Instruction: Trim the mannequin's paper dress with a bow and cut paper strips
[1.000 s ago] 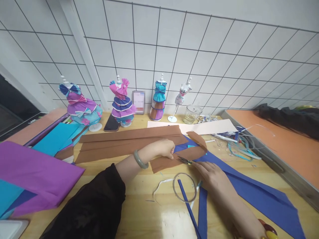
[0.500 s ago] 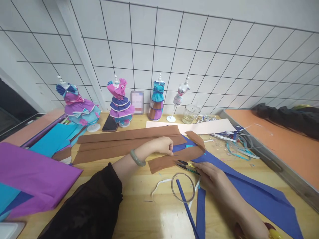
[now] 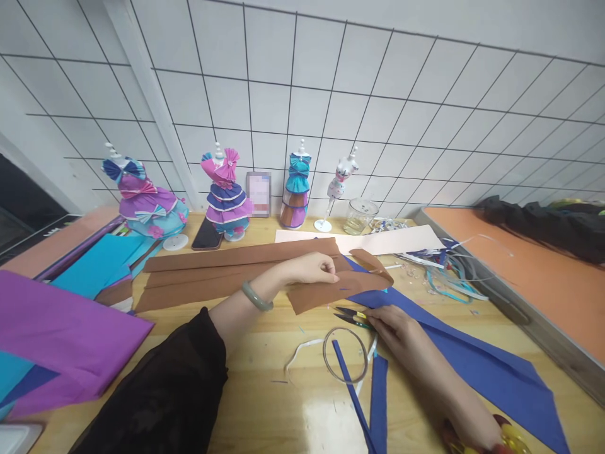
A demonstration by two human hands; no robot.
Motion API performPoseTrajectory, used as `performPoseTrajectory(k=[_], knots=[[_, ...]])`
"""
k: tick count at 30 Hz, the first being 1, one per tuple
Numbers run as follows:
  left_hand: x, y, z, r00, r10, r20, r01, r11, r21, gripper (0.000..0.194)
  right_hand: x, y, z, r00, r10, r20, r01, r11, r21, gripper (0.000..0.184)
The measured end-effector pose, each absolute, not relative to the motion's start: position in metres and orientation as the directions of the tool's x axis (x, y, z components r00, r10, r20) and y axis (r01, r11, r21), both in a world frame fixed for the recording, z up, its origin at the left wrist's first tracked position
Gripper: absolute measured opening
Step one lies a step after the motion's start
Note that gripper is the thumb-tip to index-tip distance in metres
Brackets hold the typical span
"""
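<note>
Pale tiles [image 3: 222, 50] with dark joints rose behind the wooden table [image 3: 265, 391]; along their foot stood three small dummies in layered, colourful dresses, a bare-framed patterned dummy [image 3: 336, 188], and, just beside that one, a glass [image 3: 360, 217] of pale liquid. A dark phone [image 3: 207, 233] lay flat among the stands.

With my left hand [image 3: 312, 270] I pinched the upper edge of the small brown piece [image 3: 326, 295] between thumb and curled fingers; it lay in front of the long brown cloth [image 3: 208, 271], its right end curving back over the blue cloth [image 3: 486, 359]. My right hand [image 3: 397, 326] had its fingers pressed together around the yellow and green handles of the snips [image 3: 354, 315]; their blades pointed left, parted, just below the brown piece and apart from it.

Nearer me lay a thin clear ring [image 3: 324, 356]; a narrow blue strip [image 3: 352, 394] ran out from inside it, with a wider blue strip [image 3: 379, 397] just to its right; a purple sheet [image 3: 70, 340] spread at the far left, and a cream strip [image 3: 401, 239] lay behind the brown pieces.
</note>
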State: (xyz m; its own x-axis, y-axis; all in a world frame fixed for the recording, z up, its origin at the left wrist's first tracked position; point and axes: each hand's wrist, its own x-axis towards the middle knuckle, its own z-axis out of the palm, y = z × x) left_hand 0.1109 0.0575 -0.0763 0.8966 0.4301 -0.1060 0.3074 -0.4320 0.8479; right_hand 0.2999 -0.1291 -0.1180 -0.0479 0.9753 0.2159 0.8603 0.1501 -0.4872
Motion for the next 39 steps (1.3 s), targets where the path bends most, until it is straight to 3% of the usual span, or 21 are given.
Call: performPoseTrajectory(k=[3, 5, 9, 12, 15, 20, 28, 34, 39], knots=[[0.115, 0.049, -0.074, 0.904, 0.419, -0.083, 0.213, -0.273, 0.938, 0.027, 0.296, -0.129, -0.115, 0.047, 0.959, 0.279, 0.821, 0.122, -0.558, 0.025], [0.119, 0.043, -0.072, 0.908, 0.409, -0.094, 0.175, -0.168, 0.97, 0.025, 0.291, -0.131, -0.112, 0.158, 0.949, 0.273, 0.717, 0.08, -0.693, 0.023], [0.125, 0.032, -0.071, 0.906, 0.401, -0.133, 0.158, -0.032, 0.987, 0.029, 0.281, -0.135, -0.108, 0.301, 0.953, 0.017, 0.215, -0.05, -0.975, 0.029], [0.127, 0.026, -0.072, 0.917, 0.369, -0.151, 0.186, -0.06, 0.981, 0.033, 0.275, -0.136, -0.108, 0.274, 0.954, -0.119, -0.14, -0.083, -0.987, 0.044], [0.126, 0.023, -0.072, 0.937, 0.3, -0.18, 0.226, -0.128, 0.966, 0.034, 0.271, -0.133, -0.106, 0.298, 0.945, -0.132, -0.31, -0.035, -0.95, 0.048], [0.121, 0.027, -0.066, 0.952, 0.204, -0.23, 0.282, -0.284, 0.916, 0.032, 0.286, -0.126, -0.106, 0.41, 0.908, -0.085, -0.331, 0.061, -0.942, 0.04], [0.107, 0.049, -0.061, 0.954, 0.144, -0.262, 0.297, -0.355, 0.886, 0.034, 0.325, -0.123, -0.107, 0.579, 0.811, -0.083, -0.355, 0.16, -0.921, 0.032], [0.099, 0.064, -0.055, 0.954, 0.216, -0.207, 0.296, -0.57, 0.767, 0.037, 0.337, -0.123, -0.111, 0.576, 0.815, 0.063, -0.229, 0.235, -0.945, 0.032], [0.101, 0.06, -0.054, 0.951, 0.209, -0.227, 0.307, -0.567, 0.764, 0.039, 0.311, -0.12, -0.114, 0.469, 0.882, 0.047, -0.165, 0.14, -0.976, 0.043]])
